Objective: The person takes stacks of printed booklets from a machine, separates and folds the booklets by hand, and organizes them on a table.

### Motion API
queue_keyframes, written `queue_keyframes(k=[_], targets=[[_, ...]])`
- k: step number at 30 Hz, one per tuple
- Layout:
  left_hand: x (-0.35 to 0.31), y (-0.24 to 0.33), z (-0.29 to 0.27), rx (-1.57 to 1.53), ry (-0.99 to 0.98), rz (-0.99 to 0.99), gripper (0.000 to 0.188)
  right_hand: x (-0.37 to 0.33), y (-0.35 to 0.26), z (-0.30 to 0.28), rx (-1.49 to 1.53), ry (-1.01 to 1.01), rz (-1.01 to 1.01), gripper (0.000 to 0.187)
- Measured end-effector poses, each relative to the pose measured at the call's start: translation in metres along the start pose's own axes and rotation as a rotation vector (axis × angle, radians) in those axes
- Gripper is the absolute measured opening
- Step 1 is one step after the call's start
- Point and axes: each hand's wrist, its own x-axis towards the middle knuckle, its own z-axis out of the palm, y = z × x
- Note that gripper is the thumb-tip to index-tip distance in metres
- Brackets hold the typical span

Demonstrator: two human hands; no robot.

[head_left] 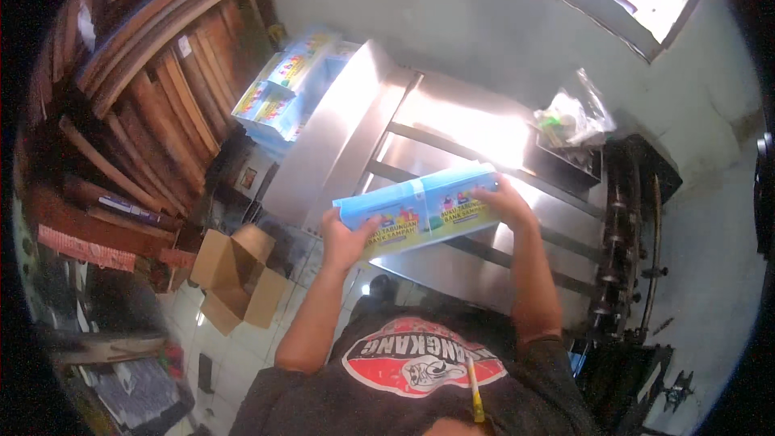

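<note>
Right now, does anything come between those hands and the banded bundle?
Nothing visible does: the left hand grips the printed bundle at its left end, the right hand at its right. The pale band sits clear of both.

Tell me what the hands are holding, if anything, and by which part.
A banded bundle of blue and yellow printed sheets: the left hand grips its left end, the right hand its right.
</note>
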Motion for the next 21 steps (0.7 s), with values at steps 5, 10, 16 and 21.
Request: queue_keyframes(k=[5,10,16,21], targets=[[-0.032,-0.029,-0.034,0.342,0.294,0.086,0.048,0.002,0.010,0.058,-0.133,0.010,-0.028,0.054],[-0.035,-0.017,-0.060,-0.630,0.110,-0.408,0.030,-0.005,0.019,0.085,-0.490,0.058,-0.127,0.062],[-0.050,0.013,-0.085,-0.276,0.051,-0.288,0.036,-0.014,0.018,0.094,-0.200,0.051,-0.180,0.077],[-0.009,-0.012,-0.053,-0.115,-0.142,-0.092,0.061,-0.032,0.014,0.064,0.180,-0.023,-0.161,0.077]])
